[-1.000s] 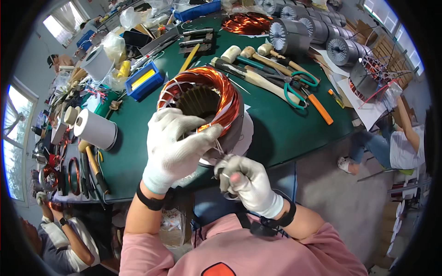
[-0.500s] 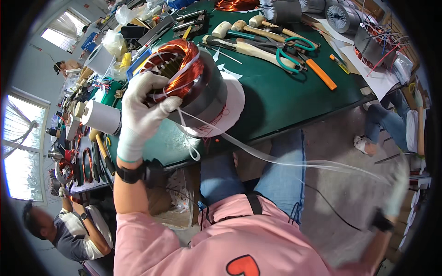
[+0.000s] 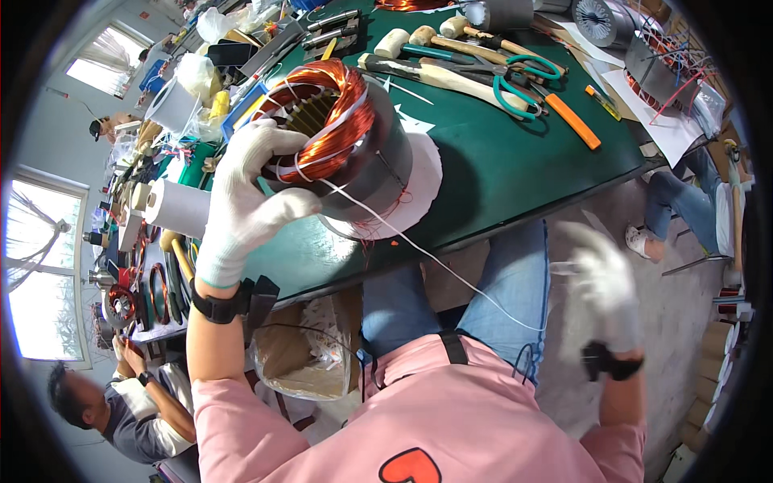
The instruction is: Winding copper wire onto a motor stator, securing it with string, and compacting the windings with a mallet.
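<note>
Stator [image 3: 346,137] (dark steel cylinder) shows shiny copper windings laced with white cord [image 3: 419,249].

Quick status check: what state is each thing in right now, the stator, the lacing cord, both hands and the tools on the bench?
Stator: tilted on the table edge, copper windings up.
White cord: taut from windings to right hand.
Left hand: gloved, gripping the windings.
Right hand: gloved, blurred, pulled out to the side.
Scissors: lying on the mat.
Mallets: lying flat.

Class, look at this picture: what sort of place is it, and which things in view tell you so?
Probably a motor-winding or repair workshop. The gloved left hand steadies a stator wound with copper wire on a green workbench, with mallets and scissors laid out behind it.
</note>
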Available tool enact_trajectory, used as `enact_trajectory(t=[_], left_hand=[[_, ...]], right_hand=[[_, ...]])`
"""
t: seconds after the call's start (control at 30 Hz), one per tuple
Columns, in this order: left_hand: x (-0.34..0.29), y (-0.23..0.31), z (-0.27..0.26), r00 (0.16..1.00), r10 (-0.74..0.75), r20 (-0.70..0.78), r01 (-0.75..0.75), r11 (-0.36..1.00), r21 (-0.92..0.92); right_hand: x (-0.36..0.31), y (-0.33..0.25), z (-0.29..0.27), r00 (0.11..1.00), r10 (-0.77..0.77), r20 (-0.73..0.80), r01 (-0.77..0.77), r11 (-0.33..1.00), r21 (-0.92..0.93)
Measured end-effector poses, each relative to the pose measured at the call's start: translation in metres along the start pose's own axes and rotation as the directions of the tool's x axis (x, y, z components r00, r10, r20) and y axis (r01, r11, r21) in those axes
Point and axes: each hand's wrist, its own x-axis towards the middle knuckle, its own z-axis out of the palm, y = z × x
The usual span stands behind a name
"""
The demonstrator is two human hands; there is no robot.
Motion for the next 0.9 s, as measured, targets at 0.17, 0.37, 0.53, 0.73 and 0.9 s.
enact_trajectory(t=[0.17, 0.37, 0.53, 0.73, 0.9], left_hand=[[0.010, 0.009, -0.011, 0.981, -0.126, 0.145, 0.164, 0.942, -0.294], [0.042, 0.019, -0.032, 0.908, -0.253, 0.334, 0.312, 0.940, -0.137], [0.083, -0.006, -0.038, 0.810, 0.068, 0.582, -0.156, 0.982, 0.103], [0.084, 0.005, -0.115, 0.966, 0.258, 0.033, -0.226, 0.773, 0.593], [0.052, 0.065, -0.061, 0.867, 0.419, 0.269, -0.487, 0.825, 0.286]], right_hand=[[0.031, -0.049, 0.181, 0.644, -0.026, 0.765, -0.056, 0.995, 0.081], [0.049, -0.054, 0.198, 0.727, -0.062, 0.684, -0.324, 0.847, 0.421], [0.072, -0.053, 0.200, 0.563, -0.698, 0.443, 0.798, 0.320, -0.511], [0.065, -0.040, 0.138, 0.568, -0.209, 0.796, -0.160, 0.920, 0.357], [0.049, -0.046, 0.192, 0.425, -0.676, 0.602, 0.586, 0.712, 0.387]])
